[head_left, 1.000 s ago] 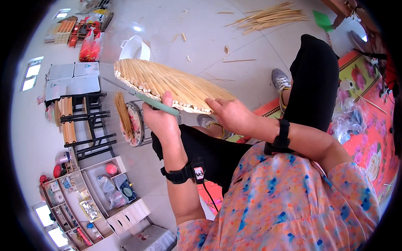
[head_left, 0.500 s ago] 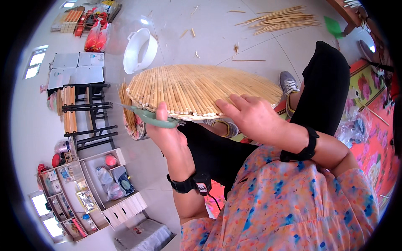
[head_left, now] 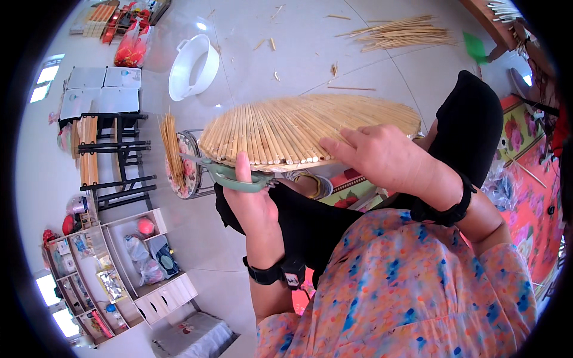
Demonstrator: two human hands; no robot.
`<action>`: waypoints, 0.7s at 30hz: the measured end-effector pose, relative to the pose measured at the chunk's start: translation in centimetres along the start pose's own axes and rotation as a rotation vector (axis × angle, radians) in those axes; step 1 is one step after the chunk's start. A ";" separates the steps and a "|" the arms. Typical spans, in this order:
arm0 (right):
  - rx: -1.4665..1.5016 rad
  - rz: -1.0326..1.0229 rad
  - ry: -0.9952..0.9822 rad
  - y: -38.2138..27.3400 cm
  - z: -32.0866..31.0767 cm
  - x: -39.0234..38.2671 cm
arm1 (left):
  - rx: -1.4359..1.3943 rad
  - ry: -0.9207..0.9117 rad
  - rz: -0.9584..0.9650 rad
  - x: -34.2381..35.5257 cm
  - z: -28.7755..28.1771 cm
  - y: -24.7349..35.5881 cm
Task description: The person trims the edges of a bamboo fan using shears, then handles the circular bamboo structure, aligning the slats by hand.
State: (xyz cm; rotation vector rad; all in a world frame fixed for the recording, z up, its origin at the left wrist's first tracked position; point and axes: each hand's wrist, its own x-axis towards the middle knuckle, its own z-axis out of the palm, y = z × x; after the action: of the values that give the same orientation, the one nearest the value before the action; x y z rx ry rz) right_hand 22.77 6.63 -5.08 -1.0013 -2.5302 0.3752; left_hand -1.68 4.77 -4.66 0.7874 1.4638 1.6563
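A round mat of pale plant stalks (head_left: pixel 310 122) laid side by side is held tilted above my lap, its cut stalk ends facing me. Green-handled scissors (head_left: pixel 239 179) sit in my left hand (head_left: pixel 253 206), thumb up against the handle, blades pointing left beside the mat's near left edge. That hand's other fingers are mostly hidden, some of them beneath the mat. My right hand (head_left: pixel 382 158) grips the mat's near right rim, fingers on top; its underside is hidden.
More stalks (head_left: pixel 170 146) lie on a round flowered stool (head_left: pixel 190 161) at left. A white basin (head_left: pixel 194 68) stands beyond it, with a stalk pile (head_left: pixel 400 33) and scraps on the floor. Folded black-legged furniture (head_left: pixel 119 161) and shelving (head_left: pixel 143 256) are left; a patterned red mat (head_left: pixel 525 209) is right.
Both hands and the round mat have shifted right, away from the stool, which now shows more fully. The grip on scissors and mat looks the same.
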 end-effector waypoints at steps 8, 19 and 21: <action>-0.105 0.022 0.230 5.2 -2.6 1.4 | 0.237 -0.235 -0.051 -4.3 -4.0 3.6; 0.131 0.702 0.613 7.7 -1.7 4.4 | 0.699 -0.243 0.226 -2.7 -2.5 -0.8; 0.392 0.785 0.577 6.8 -1.2 4.1 | 0.572 -0.247 0.111 -3.8 -0.5 -0.8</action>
State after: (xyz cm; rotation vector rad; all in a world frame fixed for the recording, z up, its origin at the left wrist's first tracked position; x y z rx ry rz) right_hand 24.57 14.41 -5.54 -1.6131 -1.4149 0.6476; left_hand 0.00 1.25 -5.39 1.3522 1.7539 1.1596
